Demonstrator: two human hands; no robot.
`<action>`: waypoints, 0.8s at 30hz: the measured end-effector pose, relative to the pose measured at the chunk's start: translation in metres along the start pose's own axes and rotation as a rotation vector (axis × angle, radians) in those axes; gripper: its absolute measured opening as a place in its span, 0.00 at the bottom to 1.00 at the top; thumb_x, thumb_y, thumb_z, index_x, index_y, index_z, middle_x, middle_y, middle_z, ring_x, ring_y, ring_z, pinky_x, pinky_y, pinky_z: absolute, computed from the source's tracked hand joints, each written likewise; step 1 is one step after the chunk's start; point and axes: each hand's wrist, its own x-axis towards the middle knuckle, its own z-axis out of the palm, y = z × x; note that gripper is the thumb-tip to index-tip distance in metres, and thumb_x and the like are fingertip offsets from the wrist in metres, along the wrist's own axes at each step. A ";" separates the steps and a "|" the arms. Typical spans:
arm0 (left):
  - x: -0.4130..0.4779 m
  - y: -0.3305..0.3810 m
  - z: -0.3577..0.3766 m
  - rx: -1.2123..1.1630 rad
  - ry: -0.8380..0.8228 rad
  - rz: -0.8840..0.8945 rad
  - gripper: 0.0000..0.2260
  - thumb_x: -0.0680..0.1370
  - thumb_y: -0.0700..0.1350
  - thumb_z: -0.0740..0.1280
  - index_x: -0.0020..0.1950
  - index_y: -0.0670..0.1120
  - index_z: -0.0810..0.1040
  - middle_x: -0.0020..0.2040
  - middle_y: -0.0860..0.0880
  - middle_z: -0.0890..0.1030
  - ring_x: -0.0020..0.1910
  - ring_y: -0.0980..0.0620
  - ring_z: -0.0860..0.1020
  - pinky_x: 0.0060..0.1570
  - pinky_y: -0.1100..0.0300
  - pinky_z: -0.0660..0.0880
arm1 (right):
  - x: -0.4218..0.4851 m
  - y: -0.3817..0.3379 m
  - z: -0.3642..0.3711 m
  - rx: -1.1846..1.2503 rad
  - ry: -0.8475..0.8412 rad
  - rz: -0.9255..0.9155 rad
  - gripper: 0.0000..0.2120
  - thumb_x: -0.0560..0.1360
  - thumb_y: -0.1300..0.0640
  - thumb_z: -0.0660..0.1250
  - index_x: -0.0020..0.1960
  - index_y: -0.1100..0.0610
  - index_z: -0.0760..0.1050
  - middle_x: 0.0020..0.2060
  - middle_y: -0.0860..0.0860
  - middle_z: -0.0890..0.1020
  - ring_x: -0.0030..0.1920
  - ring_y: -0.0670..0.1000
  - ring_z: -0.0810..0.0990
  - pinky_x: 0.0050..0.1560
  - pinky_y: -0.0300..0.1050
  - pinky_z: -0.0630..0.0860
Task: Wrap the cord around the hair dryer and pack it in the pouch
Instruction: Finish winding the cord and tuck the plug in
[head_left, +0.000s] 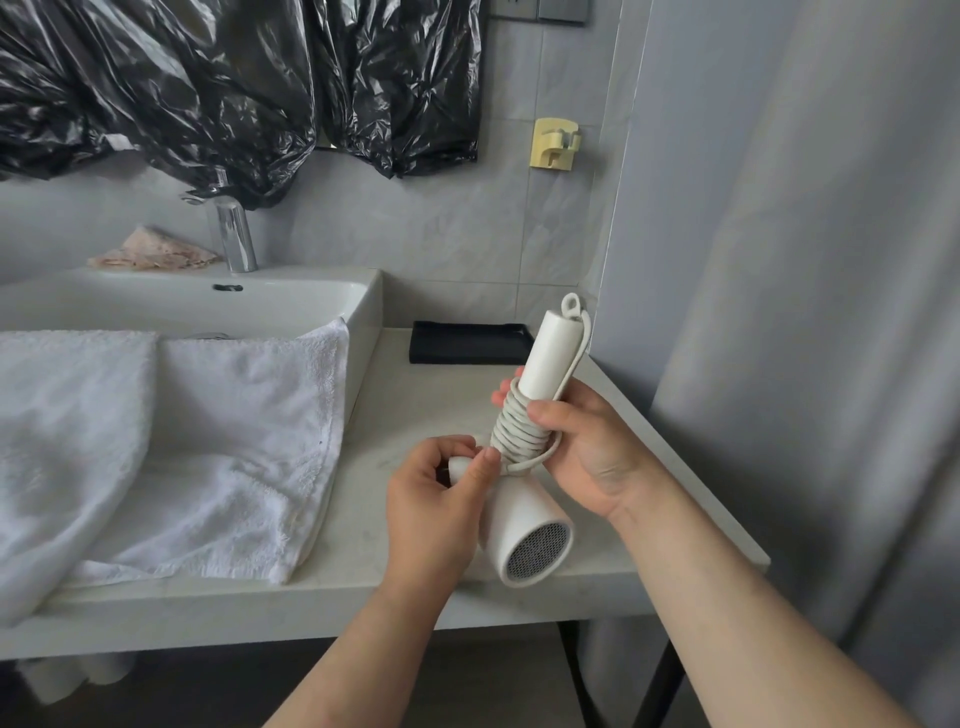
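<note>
Held up over the surface (395, 395), clear of it: a cream-white hair dryer (524, 525), handle pointing up and away, barrel low, round mesh grille turned toward the camera. Showed a small hanging loop at the handle's tip. Carried the cord (519, 431), same pale colour, wound in many tight turns round the lower handle just above the barrel, with one strand running from the tip down the handle's right side into the coils. Gripped by the right hand (587, 452) round the wrapped part: thumb laid across the coils in front, fingers (506, 397) curled behind, tips peeping out on the left. Met on the left by the left hand (441, 499), fingers bent, thumb and forefinger pinching the plug (460, 465) right beside the lowest turns. Hung above the near right part of the surface, beside a white towel (182, 441) draped from the sink (311, 296). Further back, near the wall: a flat black item (467, 343), could not tell what. Beyond that, a chrome tap (236, 234), crumpled black plastic (208, 93) and a yellow wall hook (554, 143)
</note>
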 end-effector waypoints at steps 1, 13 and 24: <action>-0.001 0.000 0.001 0.000 -0.004 0.003 0.05 0.73 0.42 0.76 0.44 0.45 0.81 0.45 0.53 0.84 0.41 0.58 0.81 0.41 0.65 0.77 | 0.000 0.001 -0.001 0.007 0.008 -0.001 0.11 0.66 0.66 0.65 0.45 0.58 0.82 0.45 0.54 0.83 0.52 0.52 0.81 0.55 0.50 0.76; -0.008 0.000 0.009 0.059 0.140 -0.018 0.03 0.76 0.45 0.72 0.46 0.49 0.78 0.47 0.50 0.81 0.44 0.58 0.80 0.44 0.66 0.75 | 0.000 0.006 -0.010 0.044 0.136 -0.005 0.11 0.66 0.64 0.70 0.48 0.57 0.75 0.36 0.53 0.79 0.44 0.54 0.78 0.51 0.52 0.73; -0.005 0.001 0.011 0.104 0.087 -0.087 0.11 0.78 0.50 0.69 0.42 0.43 0.78 0.40 0.42 0.82 0.41 0.43 0.80 0.43 0.45 0.78 | -0.002 0.008 -0.012 -0.116 0.357 -0.084 0.07 0.65 0.60 0.72 0.40 0.57 0.75 0.31 0.49 0.83 0.49 0.59 0.79 0.60 0.61 0.75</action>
